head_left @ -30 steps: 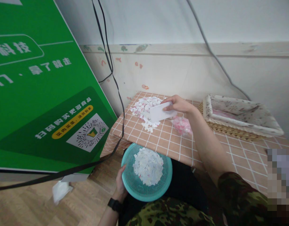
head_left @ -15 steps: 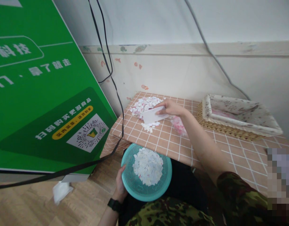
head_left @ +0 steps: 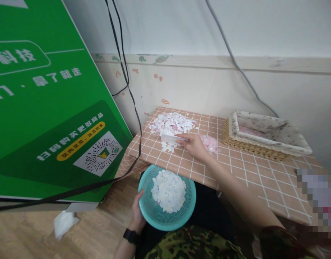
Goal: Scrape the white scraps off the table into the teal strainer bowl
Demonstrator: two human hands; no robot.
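Note:
My left hand grips the left rim of a round teal plastic basket, which sits below the table's front edge. A heap of white paper scraps lies inside it. Over the table, my right hand pinches a flat white card, seen nearly edge-on. The card stands at the near side of a pile of paper scraps, white with some pink. A few scraps lie on the near side of the card. Just beyond my right hand is a clear plastic bag with pinkish contents.
The table has a brown checked cloth. On its right stands a lined wicker basket. A green sign board rises at left, with black cables hanging before it. A white bag lies on the floor.
My right hand has drawn the card toward the table's front edge and tilted it more edge-on, uncovering more of the pile. My left hand still holds the teal basket in place.

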